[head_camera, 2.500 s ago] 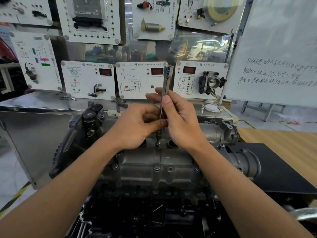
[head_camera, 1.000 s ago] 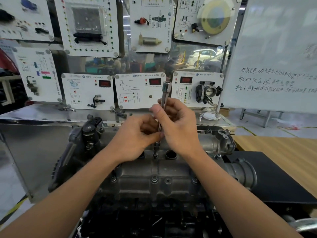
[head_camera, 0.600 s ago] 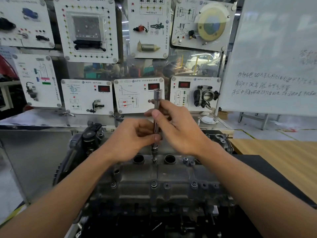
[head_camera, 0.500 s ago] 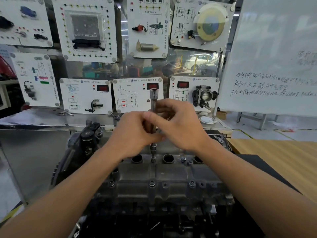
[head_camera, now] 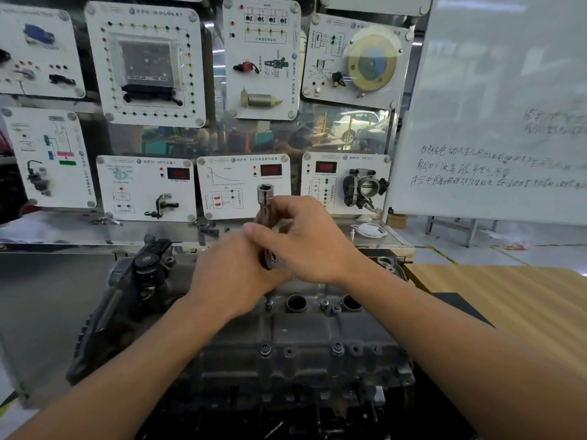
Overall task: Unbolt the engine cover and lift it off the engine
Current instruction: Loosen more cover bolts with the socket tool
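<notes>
Behind the engine stand white training panels on a steel bench, with a whiteboard off to your right. Your two hands meet over the middle of the engine cover. Both are on the socket extension, which stands nearly upright with its square-drive end poking above your knuckles.

Compared with half a second ago, your hands have closed in on each other. Your right hand has rolled over the shaft, and its thumb now reaches left across the knuckles of your left hand. The lower part of the tool, which showed plainly on the bolt, is now covered. That reads as another twist of the shaft between your fingers, so the bolt is probably loose enough to spin by hand. Whether the tip is seated on it right now I cannot tell.

Your right fingers are curled round the upper shaft. Your left hand grips lower down, fingers folded in and thumb pressed towards the tool. Neither is slack.

Just below your left hand the bolt shows beside the left of two open bores. The cover sits on the engine with a row of bolts in place along its near edge, so lifting looks some way off. A wooden table lies to your right.
</notes>
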